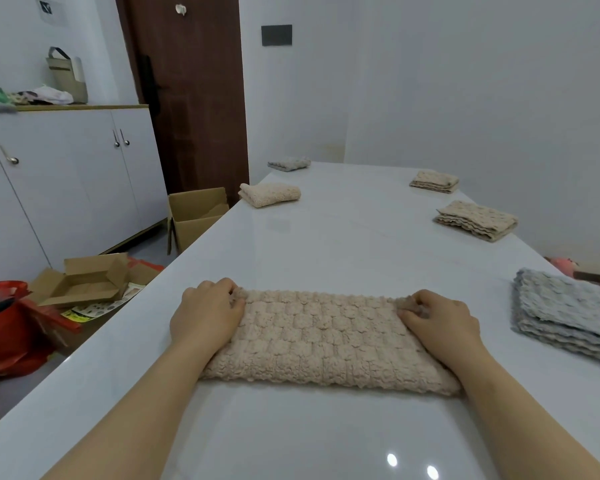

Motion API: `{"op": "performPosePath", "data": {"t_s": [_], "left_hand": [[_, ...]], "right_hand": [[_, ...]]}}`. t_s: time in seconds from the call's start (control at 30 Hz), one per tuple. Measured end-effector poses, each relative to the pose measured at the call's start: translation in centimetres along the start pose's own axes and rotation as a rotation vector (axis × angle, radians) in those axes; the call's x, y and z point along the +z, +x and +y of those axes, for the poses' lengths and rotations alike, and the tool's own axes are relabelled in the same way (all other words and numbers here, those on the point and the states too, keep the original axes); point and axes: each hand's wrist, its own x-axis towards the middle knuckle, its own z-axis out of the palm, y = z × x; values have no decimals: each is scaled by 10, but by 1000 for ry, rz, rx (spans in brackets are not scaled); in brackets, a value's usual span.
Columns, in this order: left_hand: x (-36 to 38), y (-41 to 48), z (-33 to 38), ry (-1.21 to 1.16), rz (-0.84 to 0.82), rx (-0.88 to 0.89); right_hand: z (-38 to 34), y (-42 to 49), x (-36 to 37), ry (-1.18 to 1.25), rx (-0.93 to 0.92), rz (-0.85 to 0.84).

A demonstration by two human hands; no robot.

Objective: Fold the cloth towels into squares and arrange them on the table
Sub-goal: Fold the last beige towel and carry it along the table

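A beige waffle-textured cloth towel (326,341) lies folded into a long band on the near middle of the white glossy worktop (326,244), its length running left to right. The left hand (208,313) rests on the band's left end with its fingers curled, pinching the far left corner. The right hand (437,320) lies on the right end and pinches the far right corner, which is bunched up a little between the fingers.

Five folded towels sit apart along the worktop's edges. On the left edge are a cream folded towel (270,194) and, farther back, a small grey-blue folded towel (289,163). On the right are a far beige folded towel (434,181), a nearer beige folded towel (476,220) and, closest, a large grey-blue folded towel (568,313).

On the floor to the left, a tall brown cardboard box (194,216) stands open beside the dark brown door (187,98); what it holds cannot be seen. A shallow brown cardboard box (84,282) lies nearer with its flaps spread, showing bare cardboard inside. Beside it a red plastic bag (4,323) gapes, with something dark at its mouth. A grey tote bag (68,76) stands on the white cabinet (66,185).
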Motion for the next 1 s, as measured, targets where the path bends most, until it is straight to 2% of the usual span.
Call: {"op": "performPosePath", "data": {"t_s": [0.17,0.27,0.37,0.5,0.57,0.67,0.77,0.83,1.0], "left_hand": [[-4,0,0,-167,-63,12],[-8,-4,6,-412,31,72],[-15,-3,6,-643,82,12],[-21,0,1,-1024,-90,-191],[-25,-1,1,-1186,-198,-267],[-30,-1,1,-1247,-183,-291],[-32,-1,2,-1239,-70,-272],[-34,-1,2,-1240,-6,-261],[-41,-1,0,-1242,127,-216]], "right_hand": [[0,1,1,111,-38,-24],[-3,-2,0,225,-82,-10],[-4,-3,-2,366,-111,30],[-8,-3,-2,667,-75,124],[-11,-4,-4,865,-27,104],[-13,-5,-9,1134,88,-26],[-11,-7,-13,1174,160,-178],[-11,-7,-14,1177,192,-220],[-11,-4,-18,1164,138,-29]]}}
